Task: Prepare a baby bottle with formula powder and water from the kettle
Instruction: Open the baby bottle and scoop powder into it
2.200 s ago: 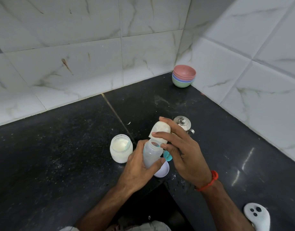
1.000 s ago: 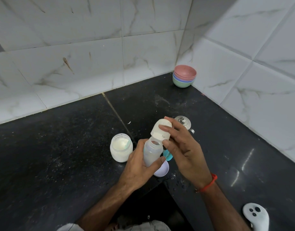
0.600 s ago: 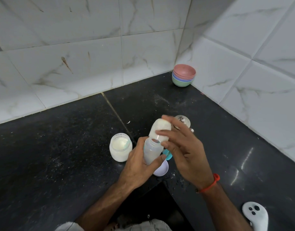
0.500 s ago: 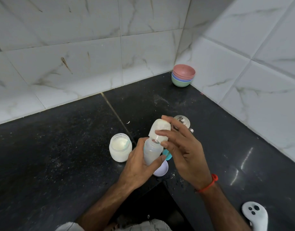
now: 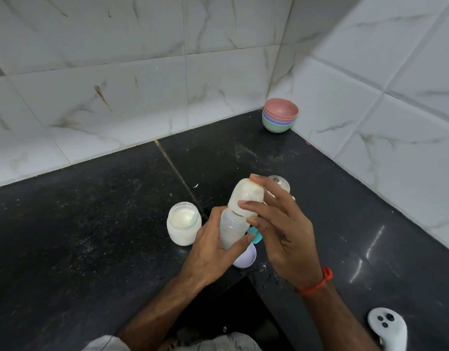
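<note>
My left hand (image 5: 213, 252) grips the translucent baby bottle (image 5: 232, 230) around its body, holding it upright above the black counter (image 5: 91, 236). My right hand (image 5: 281, 231) holds the bottle's frosted cap (image 5: 247, 197) by the fingertips, resting on the bottle's neck and tilted slightly. An open jar of white formula powder (image 5: 183, 222) stands just left of my left hand, with a pale scoop leaning inside it. The kettle's shiny lid (image 5: 278, 183) peeks out behind my right fingers; most of the kettle is hidden.
A white round lid (image 5: 245, 257) and a teal piece (image 5: 256, 236) lie under the bottle. Stacked coloured bowls (image 5: 279, 118) sit in the far corner. A white device (image 5: 387, 330) lies at the counter's near right. Tiled walls close in behind and on the right.
My right hand has brought the cap down from beside the bottle's mouth onto its neck. The left hand and bottle have stayed in place.
</note>
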The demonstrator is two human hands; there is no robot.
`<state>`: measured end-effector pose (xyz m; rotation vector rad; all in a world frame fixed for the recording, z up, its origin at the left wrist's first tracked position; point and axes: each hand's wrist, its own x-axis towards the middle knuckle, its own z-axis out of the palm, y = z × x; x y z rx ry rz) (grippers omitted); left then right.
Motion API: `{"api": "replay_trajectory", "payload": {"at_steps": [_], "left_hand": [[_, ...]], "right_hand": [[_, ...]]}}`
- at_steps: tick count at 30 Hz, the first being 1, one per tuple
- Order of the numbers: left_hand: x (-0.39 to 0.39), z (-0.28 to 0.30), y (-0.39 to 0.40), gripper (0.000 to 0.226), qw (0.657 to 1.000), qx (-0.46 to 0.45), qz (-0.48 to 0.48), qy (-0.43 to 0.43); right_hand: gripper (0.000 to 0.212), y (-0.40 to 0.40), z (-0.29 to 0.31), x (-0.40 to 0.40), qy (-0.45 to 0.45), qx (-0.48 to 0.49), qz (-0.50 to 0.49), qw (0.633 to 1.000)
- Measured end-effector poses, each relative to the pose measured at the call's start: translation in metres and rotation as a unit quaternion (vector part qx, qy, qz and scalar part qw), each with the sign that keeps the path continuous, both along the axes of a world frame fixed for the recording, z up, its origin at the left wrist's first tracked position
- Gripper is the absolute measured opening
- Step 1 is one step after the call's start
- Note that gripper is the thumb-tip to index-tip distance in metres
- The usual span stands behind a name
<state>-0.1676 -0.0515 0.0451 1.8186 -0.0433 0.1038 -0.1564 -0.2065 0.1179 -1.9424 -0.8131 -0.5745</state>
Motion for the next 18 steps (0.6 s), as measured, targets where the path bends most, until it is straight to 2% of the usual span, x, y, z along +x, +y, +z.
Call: {"api": "replay_trajectory", "payload": {"at_steps": [9, 13, 18], "left_hand": [[-0.0004, -0.0026, 0.0013, 0.058, 1.0, 0.007, 0.005, -0.01], [-0.0011, -0.0033, 0.0007, 0.062, 1.0, 0.019, 0.007, -0.017], [-0.0016, -0.0048, 0.001, 0.064, 1.0, 0.018, 0.004, -0.017]], "right_hand": [[0.043, 0.0005, 0.0002, -0.0013, 0.004, -0.002, 0.008, 1.0], [0.027, 0.0011, -0.0018, -0.0024, 0.002, 0.029, -0.02, 0.999], [0.036, 0.0021, -0.0034, -0.0036, 0.004, 0.018, -0.011, 1.0]]}}
